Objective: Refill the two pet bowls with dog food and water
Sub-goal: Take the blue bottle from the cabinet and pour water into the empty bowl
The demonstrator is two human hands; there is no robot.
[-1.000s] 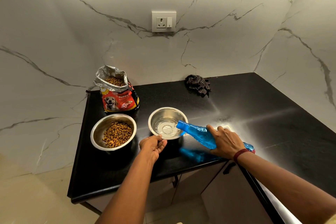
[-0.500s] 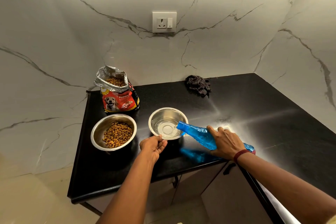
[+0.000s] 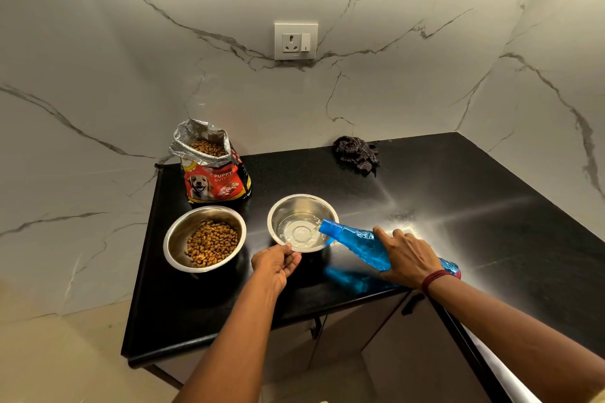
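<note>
Right hand (image 3: 404, 258): wrapped around tilted blue bottle (image 3: 355, 244), mouth over water bowl (image 3: 302, 222), water pouring in. Left hand (image 3: 276, 263): pinching that bowl's near rim. Left: kibble bowl (image 3: 204, 238); behind, open food bag (image 3: 211, 167), on black counter (image 3: 458, 206)

Right hand (image 3: 407, 260) tips blue bottle (image 3: 360, 244) over water bowl (image 3: 302, 222).

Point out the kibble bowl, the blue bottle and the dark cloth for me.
Kibble bowl (image 3: 183, 232): head view, on the bare inner steel wall left of the kibble.
Blue bottle (image 3: 357, 240): head view, on the shoulder between mouth and hand.
Dark cloth (image 3: 357, 154): head view, on the middle of the crumpled heap.
</note>
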